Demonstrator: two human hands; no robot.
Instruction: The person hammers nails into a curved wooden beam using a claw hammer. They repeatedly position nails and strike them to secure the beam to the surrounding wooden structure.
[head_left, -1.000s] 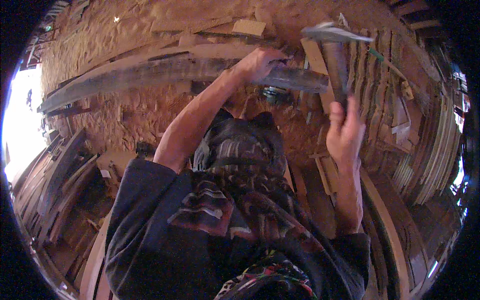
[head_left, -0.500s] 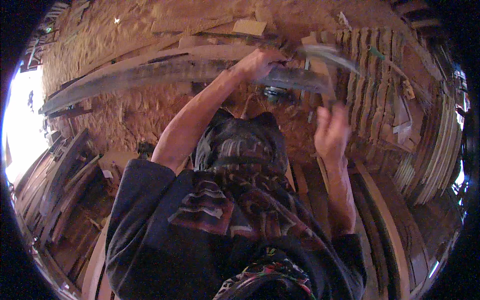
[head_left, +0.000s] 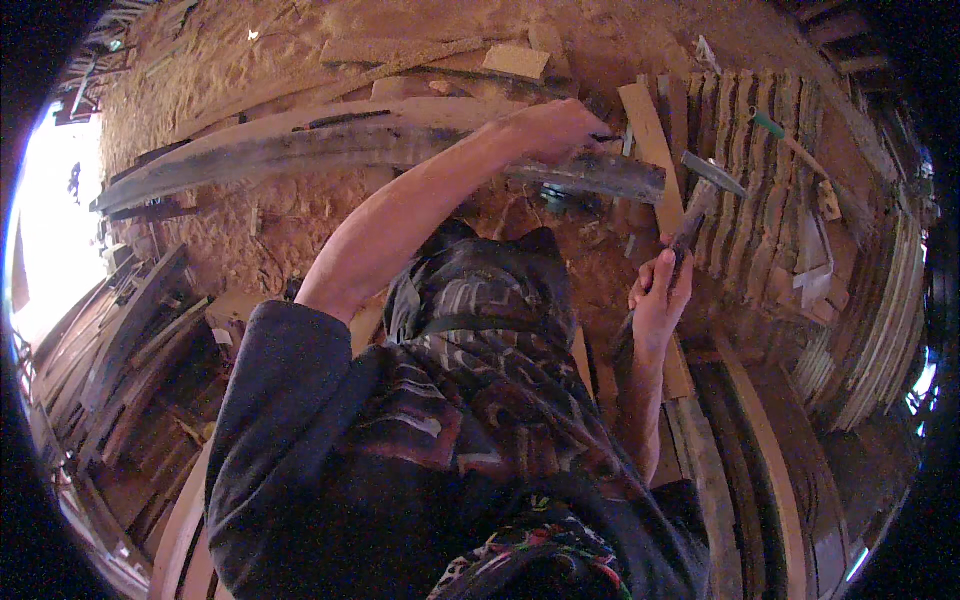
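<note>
A long, weathered wooden beam (head_left: 350, 148) lies across the far side of my body. Above the beam's right end, my left hand (head_left: 570, 130) is closed, its fingers pinched together. A small dark bit shows at its fingertips, too small to name. My right hand (head_left: 660, 295) is wrapped round the handle of a hammer (head_left: 712, 174). The hammer points up and away, its metal head apart from the beam, just right of the beam's end. Beside that end, a pale narrow board (head_left: 652, 140) runs away from me.
Stacked wavy-edged slabs (head_left: 755, 170) fill the right, with a green-ended tool (head_left: 768, 125) on top. Loose planks (head_left: 410, 62) and a small wood block (head_left: 515, 62) lie on sawdust-covered ground beyond the beam. More timber (head_left: 120, 340) is piled at left; long boards (head_left: 765, 440) lie near right.
The hammer, a blur beyond my right hand before, now shows sharply, lower and further right. My right hand has come down slightly. My left hand has shifted right along the beam.
</note>
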